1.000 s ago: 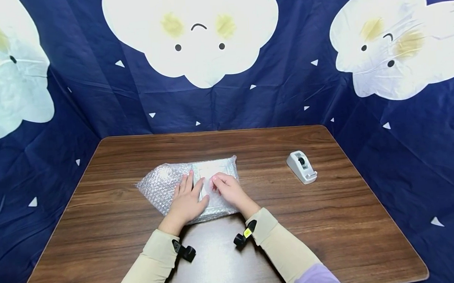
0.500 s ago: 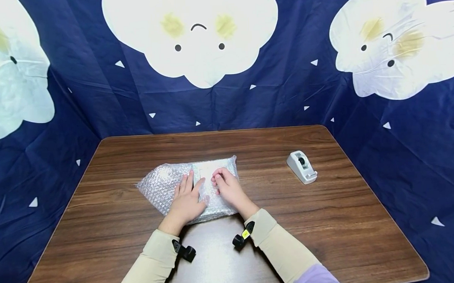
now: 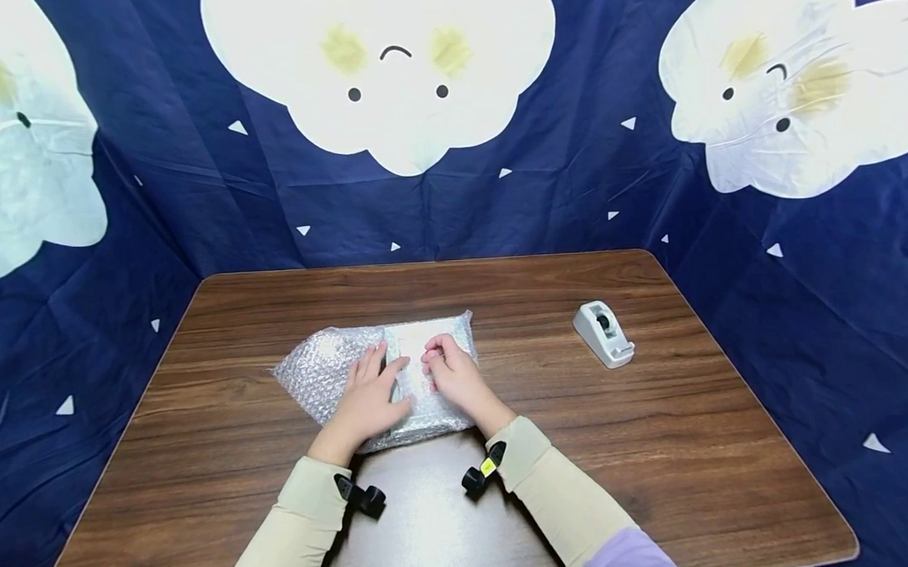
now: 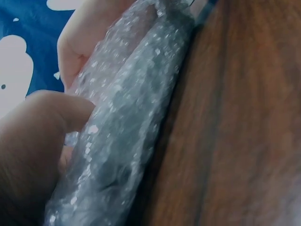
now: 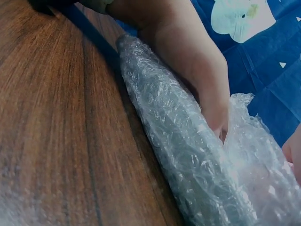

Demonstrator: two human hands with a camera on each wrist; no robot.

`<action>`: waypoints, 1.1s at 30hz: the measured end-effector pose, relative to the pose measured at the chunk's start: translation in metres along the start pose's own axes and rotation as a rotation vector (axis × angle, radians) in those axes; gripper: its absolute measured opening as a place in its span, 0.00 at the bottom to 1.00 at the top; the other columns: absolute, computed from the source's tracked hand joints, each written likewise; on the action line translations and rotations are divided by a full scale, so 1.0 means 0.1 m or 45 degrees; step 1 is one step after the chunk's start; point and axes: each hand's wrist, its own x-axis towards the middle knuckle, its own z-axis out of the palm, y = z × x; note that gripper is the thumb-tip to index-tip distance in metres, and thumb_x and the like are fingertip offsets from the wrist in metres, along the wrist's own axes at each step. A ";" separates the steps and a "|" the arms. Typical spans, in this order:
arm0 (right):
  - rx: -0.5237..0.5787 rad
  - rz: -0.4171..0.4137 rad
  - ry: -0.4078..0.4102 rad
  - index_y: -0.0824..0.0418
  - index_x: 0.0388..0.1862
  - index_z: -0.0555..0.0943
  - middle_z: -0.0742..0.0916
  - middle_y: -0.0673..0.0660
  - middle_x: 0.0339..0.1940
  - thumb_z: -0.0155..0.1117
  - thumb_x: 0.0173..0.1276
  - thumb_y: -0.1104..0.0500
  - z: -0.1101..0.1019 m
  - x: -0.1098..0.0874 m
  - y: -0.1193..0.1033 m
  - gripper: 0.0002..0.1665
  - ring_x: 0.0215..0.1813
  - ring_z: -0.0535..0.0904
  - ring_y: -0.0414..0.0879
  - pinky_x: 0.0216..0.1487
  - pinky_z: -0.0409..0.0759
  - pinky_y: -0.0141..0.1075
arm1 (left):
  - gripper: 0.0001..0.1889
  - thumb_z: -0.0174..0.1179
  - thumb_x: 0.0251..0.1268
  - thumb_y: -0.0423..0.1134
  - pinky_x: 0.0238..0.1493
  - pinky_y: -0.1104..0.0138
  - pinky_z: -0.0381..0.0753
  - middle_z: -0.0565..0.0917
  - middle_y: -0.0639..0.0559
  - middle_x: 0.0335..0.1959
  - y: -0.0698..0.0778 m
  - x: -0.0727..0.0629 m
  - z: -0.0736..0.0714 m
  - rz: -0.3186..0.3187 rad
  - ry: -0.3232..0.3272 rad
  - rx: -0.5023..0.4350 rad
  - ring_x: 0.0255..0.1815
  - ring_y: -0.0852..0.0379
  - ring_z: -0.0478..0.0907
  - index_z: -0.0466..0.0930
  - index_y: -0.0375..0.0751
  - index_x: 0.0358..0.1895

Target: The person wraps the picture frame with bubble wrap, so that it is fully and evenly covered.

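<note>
1. Head view: a flat bubble-wrapped package (image 3: 425, 411) lies on the wood-grain table (image 3: 692, 442), below both hands; its contents cannot be identified. A pointed flap of bubble wrap (image 3: 312, 365) extends from its left side.
2. Head view: the left hand (image 3: 364, 403) rests with fingers spread over the line where flap and package meet, thumb held apart on the near side.
3. Head view: the right hand (image 3: 455, 377) is over the package's right half, fingers bent inward and thumb close to the forefinger. Whether any wrap is pinched between them cannot be told.
4. Head view: a white tape dispenser (image 3: 604, 337) stands on the table to the right, well apart from both hands.
5. Left wrist view: the package's edge runs diagonally across, beside bare table surface. The left thumb tip touches the wrap; the right hand shows farther along, partly behind translucent wrap, its fingertips hidden.
6. Right wrist view: the left hand reaches down to the package from behind its edge, fingertips obscured. Wrap stands up beside it. Only a sliver of the right hand shows at the border; its grip cannot be judged here.
</note>
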 end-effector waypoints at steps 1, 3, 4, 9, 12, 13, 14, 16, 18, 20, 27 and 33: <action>-0.018 0.001 -0.001 0.64 0.50 0.74 0.85 0.59 0.37 0.47 0.79 0.62 0.00 0.00 0.00 0.09 0.27 0.80 0.44 0.26 0.82 0.33 | 0.34 0.58 0.59 0.48 0.76 0.35 0.40 0.52 0.31 0.80 -0.01 0.01 -0.01 0.007 0.008 -0.010 0.81 0.32 0.42 0.70 0.43 0.72; -0.045 0.004 -0.003 0.64 0.50 0.74 0.85 0.58 0.36 0.48 0.78 0.63 0.00 0.01 -0.01 0.10 0.25 0.79 0.41 0.26 0.82 0.33 | 0.30 0.54 0.63 0.46 0.76 0.35 0.39 0.55 0.31 0.79 -0.03 0.02 -0.03 0.012 0.018 -0.047 0.81 0.32 0.43 0.72 0.43 0.70; -0.050 0.005 -0.006 0.64 0.51 0.75 0.85 0.57 0.35 0.48 0.77 0.63 0.00 0.01 -0.02 0.10 0.24 0.79 0.41 0.26 0.82 0.33 | 0.28 0.51 0.66 0.45 0.76 0.35 0.38 0.55 0.31 0.79 -0.04 0.02 -0.04 0.009 0.019 -0.071 0.81 0.31 0.43 0.73 0.43 0.70; -0.075 0.020 -0.014 0.65 0.52 0.75 0.85 0.55 0.35 0.48 0.75 0.64 0.01 0.02 -0.04 0.12 0.24 0.78 0.40 0.26 0.82 0.33 | 0.26 0.34 0.82 0.50 0.75 0.35 0.34 0.56 0.32 0.79 -0.05 0.05 -0.09 -0.038 -0.006 -0.185 0.81 0.33 0.39 0.75 0.45 0.69; -0.094 0.029 -0.012 0.65 0.53 0.75 0.85 0.55 0.35 0.48 0.75 0.63 0.01 0.02 -0.04 0.13 0.24 0.79 0.40 0.26 0.83 0.33 | 0.31 0.32 0.83 0.59 0.75 0.35 0.32 0.55 0.33 0.80 -0.05 0.06 -0.11 -0.060 -0.038 -0.201 0.82 0.33 0.37 0.76 0.46 0.69; -0.096 0.030 -0.013 0.65 0.53 0.75 0.85 0.55 0.36 0.48 0.75 0.63 0.01 0.02 -0.04 0.13 0.25 0.79 0.40 0.26 0.83 0.33 | 0.32 0.32 0.82 0.60 0.75 0.35 0.31 0.55 0.33 0.80 -0.05 0.07 -0.12 -0.062 -0.044 -0.200 0.82 0.33 0.37 0.76 0.46 0.69; -0.097 0.033 -0.013 0.64 0.53 0.75 0.86 0.55 0.36 0.47 0.75 0.63 0.01 0.02 -0.04 0.13 0.25 0.79 0.40 0.26 0.83 0.33 | 0.31 0.34 0.82 0.61 0.75 0.35 0.31 0.55 0.32 0.79 -0.05 0.08 -0.13 -0.060 -0.047 -0.199 0.81 0.32 0.37 0.76 0.45 0.68; -0.089 0.044 -0.013 0.64 0.53 0.75 0.86 0.56 0.37 0.47 0.75 0.63 0.01 0.03 -0.03 0.13 0.25 0.79 0.40 0.27 0.83 0.33 | 0.29 0.42 0.80 0.60 0.74 0.34 0.32 0.56 0.31 0.79 -0.04 0.09 -0.15 -0.052 -0.047 -0.187 0.81 0.31 0.39 0.77 0.45 0.67; -0.075 0.056 -0.016 0.63 0.53 0.75 0.86 0.56 0.37 0.46 0.77 0.62 0.01 0.03 -0.03 0.13 0.25 0.80 0.41 0.27 0.83 0.34 | 0.25 0.50 0.76 0.56 0.74 0.32 0.34 0.58 0.30 0.78 -0.03 0.09 -0.17 -0.041 -0.046 -0.169 0.80 0.29 0.41 0.78 0.44 0.66; -0.051 0.076 -0.019 0.63 0.54 0.75 0.86 0.56 0.38 0.46 0.78 0.60 0.01 0.03 -0.03 0.13 0.25 0.80 0.41 0.27 0.83 0.33 | 0.25 0.57 0.71 0.52 0.74 0.32 0.35 0.59 0.29 0.77 -0.02 0.09 -0.19 -0.039 -0.052 -0.142 0.80 0.28 0.43 0.78 0.45 0.65; 0.122 0.122 -0.023 0.68 0.55 0.73 0.86 0.63 0.42 0.45 0.81 0.59 0.00 0.03 -0.05 0.15 0.32 0.82 0.49 0.27 0.83 0.34 | 0.24 0.58 0.67 0.47 0.74 0.32 0.41 0.61 0.29 0.75 0.05 0.09 -0.17 -0.056 -0.042 -0.019 0.79 0.31 0.49 0.77 0.44 0.65; 0.280 0.139 -0.032 0.73 0.57 0.70 0.84 0.68 0.43 0.44 0.81 0.64 -0.03 0.07 -0.02 0.15 0.35 0.82 0.50 0.31 0.85 0.35 | 0.23 0.46 0.71 0.44 0.75 0.35 0.42 0.56 0.27 0.76 0.09 0.07 0.04 -0.074 0.019 0.107 0.79 0.31 0.48 0.72 0.42 0.65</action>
